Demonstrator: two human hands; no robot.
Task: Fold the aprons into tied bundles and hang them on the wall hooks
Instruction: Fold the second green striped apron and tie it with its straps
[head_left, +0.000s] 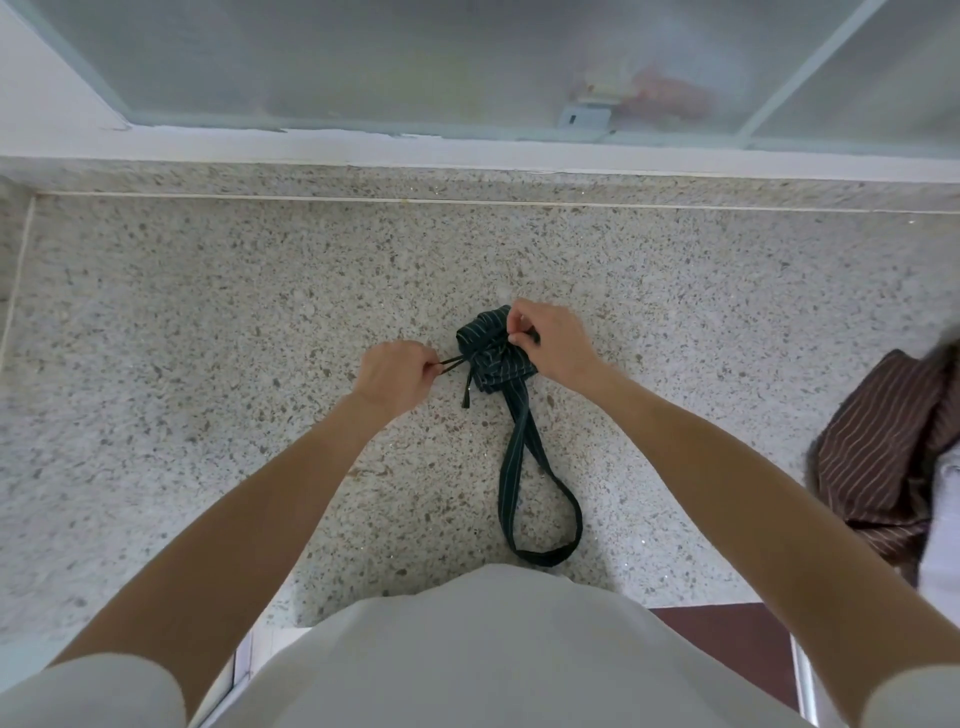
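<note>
A dark green pinstriped apron (488, 353) lies rolled into a small bundle on the speckled stone counter (208, 322). Its neck loop (540, 499) trails toward me. My left hand (395, 376) pinches a thin dark tie string just left of the bundle. At the bundle's upper right, my right hand (550, 340) pinches the other string end. The strings wrap round the bundle, and a short string tail hangs at its lower left.
A brown striped apron (883, 452) lies crumpled at the counter's right edge. A frosted sliding window (415, 62) with a white sill runs along the back. The counter's front edge is near my body.
</note>
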